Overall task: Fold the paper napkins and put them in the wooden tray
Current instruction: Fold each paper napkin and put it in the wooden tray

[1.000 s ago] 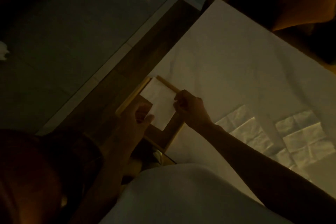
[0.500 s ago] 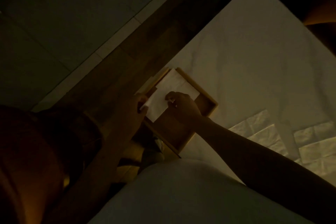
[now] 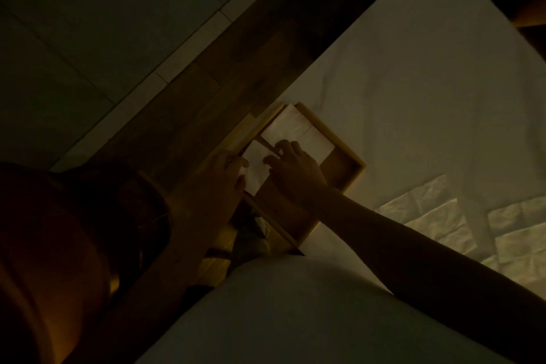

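Left of centre, the left hand (image 3: pixel 217 179) pinches the edge of one folded napkin (image 3: pixel 256 169) lying in the single wooden tray (image 3: pixel 344 147). The right hand (image 3: pixel 297 170) rests curled fingers on it; whether it grips is unclear in the dim light. A second folded napkin (image 3: pixel 295 130) lies just above. At lower right, at least two flat napkins (image 3: pixel 428 216) lie on the white cloth (image 3: pixel 413 83).

matt wooden tray (image 3: pixel 339 143), (crinkled) paper napkins (image 3: pixel 437 216)

It looked like a dim home room: white cloth (image 3: pixel 413 83) covered the bench, with tiled floor (image 3: pixel 88 23) beside the bench.
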